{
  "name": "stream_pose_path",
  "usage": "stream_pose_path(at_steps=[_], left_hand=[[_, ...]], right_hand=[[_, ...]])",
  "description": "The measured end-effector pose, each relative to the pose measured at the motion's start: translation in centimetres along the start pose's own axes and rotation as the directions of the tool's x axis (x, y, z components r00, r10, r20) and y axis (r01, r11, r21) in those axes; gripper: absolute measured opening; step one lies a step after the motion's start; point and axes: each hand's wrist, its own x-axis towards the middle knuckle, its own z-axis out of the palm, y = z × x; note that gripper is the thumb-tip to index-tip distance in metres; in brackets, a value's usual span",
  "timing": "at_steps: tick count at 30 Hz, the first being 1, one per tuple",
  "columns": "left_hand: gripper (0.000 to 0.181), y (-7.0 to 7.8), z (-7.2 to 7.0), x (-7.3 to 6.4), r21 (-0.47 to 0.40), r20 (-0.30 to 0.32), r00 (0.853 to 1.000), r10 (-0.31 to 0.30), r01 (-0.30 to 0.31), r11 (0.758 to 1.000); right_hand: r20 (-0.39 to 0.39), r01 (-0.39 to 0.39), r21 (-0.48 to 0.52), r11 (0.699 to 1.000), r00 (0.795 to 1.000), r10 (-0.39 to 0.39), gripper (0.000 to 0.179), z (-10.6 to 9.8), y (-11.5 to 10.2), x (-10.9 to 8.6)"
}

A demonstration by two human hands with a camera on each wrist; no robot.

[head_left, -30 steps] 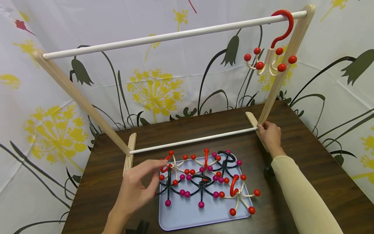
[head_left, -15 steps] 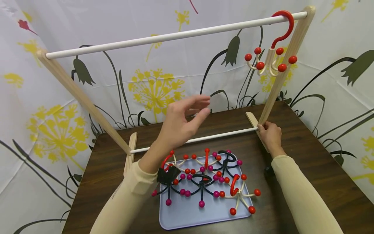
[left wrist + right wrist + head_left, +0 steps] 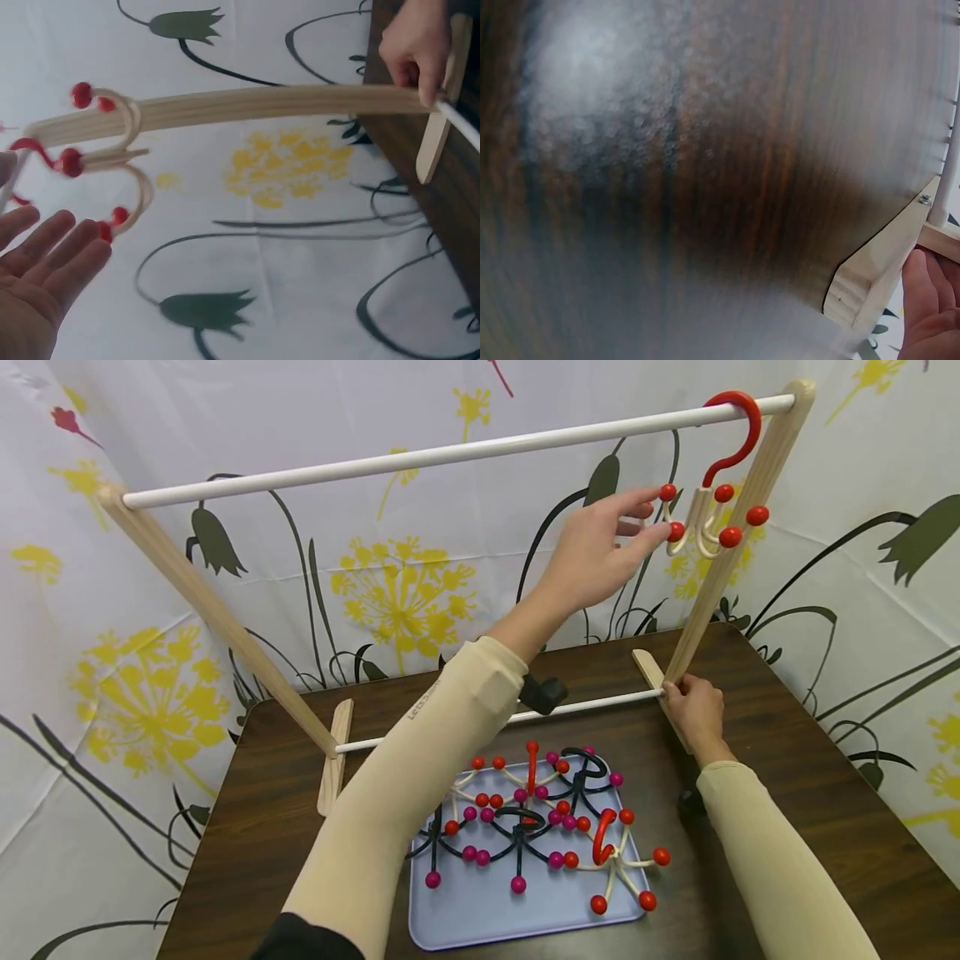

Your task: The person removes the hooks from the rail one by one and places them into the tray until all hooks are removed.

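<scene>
My left hand (image 3: 596,552) is raised beside a cream spider hook (image 3: 697,514) with red ball tips, which hangs by its red hook from the white rail (image 3: 465,452) at the right. Its fingertips are right at the hook's left-side balls, and one ball is partly hidden behind the fingers. In the left wrist view the fingers (image 3: 79,244) are extended and spread. My right hand (image 3: 696,710) grips the foot of the rack's right wooden post (image 3: 711,577). The right wrist view shows its fingers behind the wooden foot (image 3: 881,262).
Below the rack, a lavender tray (image 3: 525,927) bears several similar hooks, some cream with red balls, others black (image 3: 517,831) with magenta balls. A lower white bar (image 3: 600,702) joins the posts. The left post (image 3: 217,618) leans outward in view. A floral curtain (image 3: 420,585) hangs behind.
My left hand has risen from the tray's left side, up and right across the rack, to the hanging hook. My right hand has stayed at the post's foot.
</scene>
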Motion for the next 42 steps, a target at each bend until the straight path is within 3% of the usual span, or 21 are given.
stream_pose_path(at_steps=[3, 7, 15, 26, 30, 36, 42], left_hand=[[0.051, 0.3, 1.2, 1.7, 0.019, 0.022, 0.999, -0.032, 0.032, 0.999], [0.056, 0.7, 2.3, 3.3, 0.063, 0.003, 0.997, -0.078, 0.077, 0.995], [0.06, 0.7, 3.5, 5.3, 0.105, 0.041, 0.993, -0.113, 0.108, 0.989], [0.043, 0.7, 4.3, 5.8, 0.142, 0.045, 0.976, -0.212, 0.204, 0.969], [0.035, 0.8, 4.2, 5.6, 0.209, -0.008, 0.973, -0.23, 0.227, 0.951], [0.028, 0.7, 3.9, 5.3, 0.262, -0.098, 0.973, -0.209, 0.228, 0.938], [0.025, 1.0, 3.3, 5.4, 0.267, -0.108, 0.979, -0.171, 0.194, 0.944]], right_hand=[[0.001, -0.008, -0.004, 1.0, 1.0, 0.008, 0.029, -0.2, -0.1, 0.0], [-0.003, 0.002, -0.009, 1.0, 1.0, -0.002, 0.03, -0.3, 0.0, 0.1], [-0.017, -0.009, -0.016, 1.0, 1.0, 0.009, 0.03, 0.0, 0.3, 0.1], [-0.035, -0.01, -0.012, 1.0, 0.999, 0.01, 0.029, -0.1, 0.1, -0.1], [-0.033, -0.012, -0.008, 1.0, 0.999, 0.012, 0.028, 0.1, 0.0, -0.3], [-0.039, -0.015, -0.013, 1.0, 0.999, 0.014, 0.027, 0.2, 0.0, -0.2], [-0.02, -0.026, -0.011, 1.0, 0.999, 0.026, 0.028, 0.1, -0.2, -0.1]])
